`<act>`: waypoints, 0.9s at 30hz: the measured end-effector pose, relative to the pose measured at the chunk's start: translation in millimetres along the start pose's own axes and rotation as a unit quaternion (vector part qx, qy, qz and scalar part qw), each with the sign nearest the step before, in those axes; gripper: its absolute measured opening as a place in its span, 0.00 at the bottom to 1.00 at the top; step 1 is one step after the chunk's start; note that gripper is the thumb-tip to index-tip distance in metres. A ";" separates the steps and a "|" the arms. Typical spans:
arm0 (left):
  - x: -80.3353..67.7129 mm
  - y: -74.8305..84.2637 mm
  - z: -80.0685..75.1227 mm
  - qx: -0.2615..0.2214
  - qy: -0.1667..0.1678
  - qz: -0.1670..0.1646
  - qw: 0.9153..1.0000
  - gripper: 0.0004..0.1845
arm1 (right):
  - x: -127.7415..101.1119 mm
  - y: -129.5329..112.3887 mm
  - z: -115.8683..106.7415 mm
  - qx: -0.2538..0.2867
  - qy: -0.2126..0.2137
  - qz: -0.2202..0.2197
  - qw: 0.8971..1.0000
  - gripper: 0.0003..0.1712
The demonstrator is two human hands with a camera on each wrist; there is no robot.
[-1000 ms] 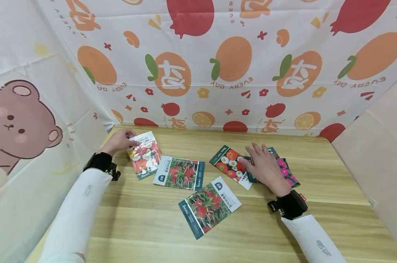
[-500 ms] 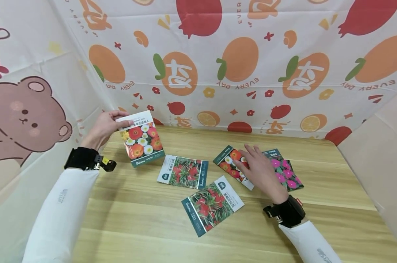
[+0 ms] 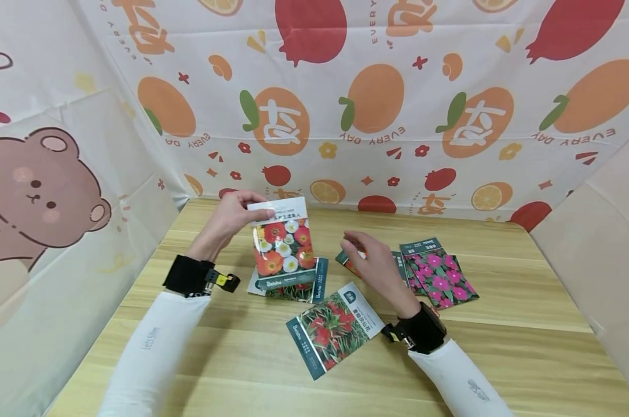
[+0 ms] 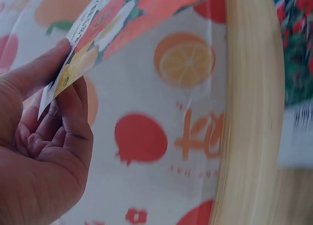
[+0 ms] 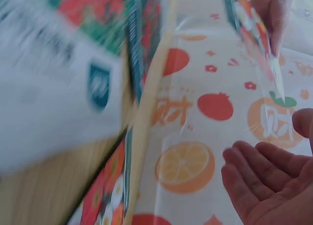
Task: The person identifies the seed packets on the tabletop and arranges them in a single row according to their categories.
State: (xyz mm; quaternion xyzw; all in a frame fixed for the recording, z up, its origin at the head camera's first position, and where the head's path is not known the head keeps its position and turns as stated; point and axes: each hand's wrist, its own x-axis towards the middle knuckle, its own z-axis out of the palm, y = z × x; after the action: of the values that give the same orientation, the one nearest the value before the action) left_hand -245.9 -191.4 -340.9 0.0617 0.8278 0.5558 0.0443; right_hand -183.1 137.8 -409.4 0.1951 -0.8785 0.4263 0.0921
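My left hand (image 3: 230, 220) pinches the top edge of a seed packet (image 3: 282, 243) printed with red, orange and white flowers and holds it upright above the wooden table (image 3: 231, 359). The left wrist view shows thumb and fingers (image 4: 58, 95) clamped on that packet (image 4: 105, 19). My right hand (image 3: 373, 260) hovers open, fingers relaxed, just right of the held packet and above another poppy packet (image 3: 346, 262), mostly hidden. In the right wrist view the open palm (image 5: 266, 186) faces the raised packet (image 5: 254, 34).
A red-flower packet (image 3: 334, 327) lies near the front. Another one (image 3: 299, 289) sits partly under the held packet. A pink-flower packet (image 3: 439, 278) lies at the right. Fruit-print cloth walls (image 3: 372, 104) close in the back and left, with a plain panel (image 3: 596, 243) at the right.
My left hand lifted the poppy packet off the table and carried it right toward the centre. My right hand rose off the packets it rested on and shifted left.
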 end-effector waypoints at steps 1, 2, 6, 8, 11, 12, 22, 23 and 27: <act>0.3 0.8 6.1 0.001 -0.004 0.005 1.000 0.19 | 1.7 -2.4 2.5 0.021 0.002 0.004 1.000 0.28; 0.3 1.7 11.8 0.004 -0.008 0.010 1.000 0.19 | 3.6 -4.1 5.4 0.041 0.002 0.008 0.999 0.28; 0.7 2.8 31.5 0.008 -0.024 0.023 0.999 0.16 | 9.7 -9.0 16.9 0.101 -0.006 0.034 0.994 0.28; 0.8 3.4 39.5 0.009 -0.029 0.030 0.999 0.15 | 12.6 -9.6 22.1 0.124 -0.015 0.048 0.991 0.28; 1.5 4.2 49.2 0.004 -0.032 0.035 0.999 0.15 | 16.3 -10.6 26.5 0.148 -0.023 0.072 0.986 0.23; 1.3 4.6 51.6 0.003 -0.030 0.036 0.999 0.15 | 17.4 -11.1 27.3 0.153 -0.024 0.079 0.985 0.21; -7.8 -11.5 60.2 -0.089 -0.031 -0.005 0.996 0.31 | 25.7 -16.2 31.3 0.211 0.002 0.151 0.966 0.17; -9.2 -14.1 60.2 -0.099 -0.034 -0.014 0.994 0.30 | 26.3 -16.6 32.2 0.225 0.007 0.157 0.962 0.17; -13.1 -24.3 58.2 -0.115 -0.028 -0.030 0.993 0.19 | 29.4 -15.1 38.4 0.250 0.031 0.154 0.955 0.20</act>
State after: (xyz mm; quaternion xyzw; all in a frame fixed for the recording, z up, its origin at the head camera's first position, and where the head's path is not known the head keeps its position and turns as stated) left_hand -226.0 -149.3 -385.4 0.0468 0.7584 0.6436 0.0915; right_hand -203.3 91.4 -412.8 0.0613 -0.7598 0.6472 0.0011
